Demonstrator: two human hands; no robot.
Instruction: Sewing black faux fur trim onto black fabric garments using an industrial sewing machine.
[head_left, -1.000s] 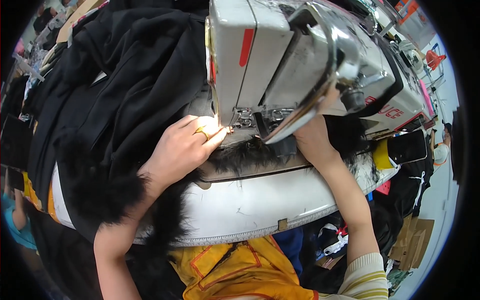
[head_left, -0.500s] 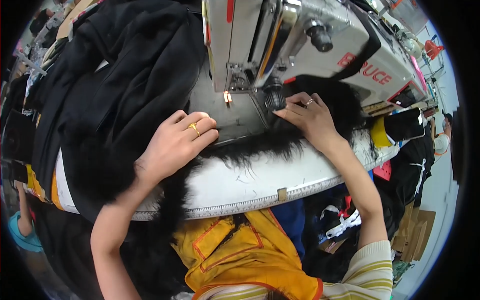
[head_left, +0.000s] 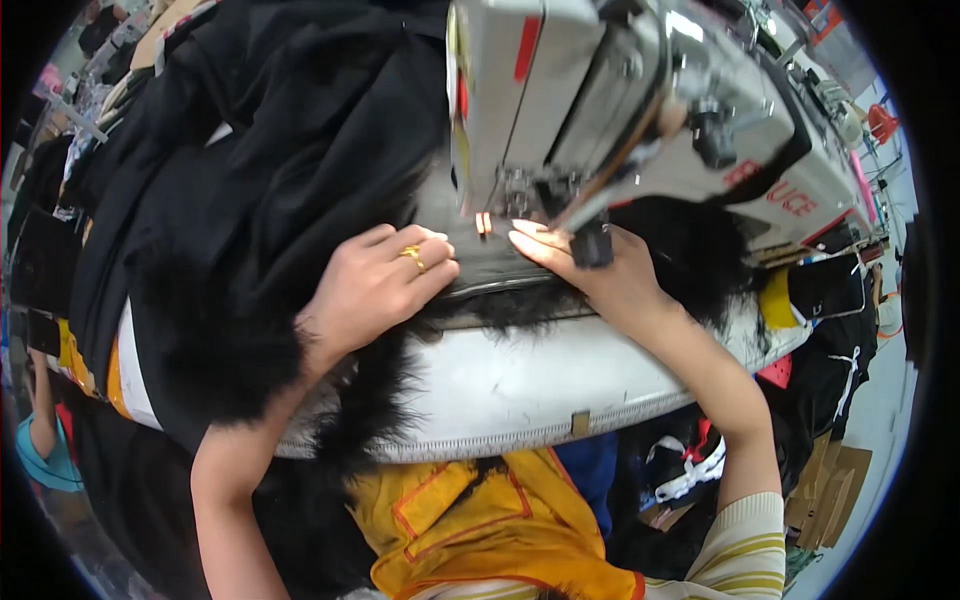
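Along the near side of the sewing machine (head_left: 745, 115), black fur trim (head_left: 510, 308) runs crosswise between the curled left hand (head_left: 380, 285) and the right hand (head_left: 605, 275), nearer that machine; whether either pinches, I cannot tell.

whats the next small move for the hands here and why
Probably ease the right hand slightly away from the small bright patch below the sewing machine before any stitching: its fingers reach in close to that patch from the right, while the left hand lies to its left. The needle is too unclear to make out.
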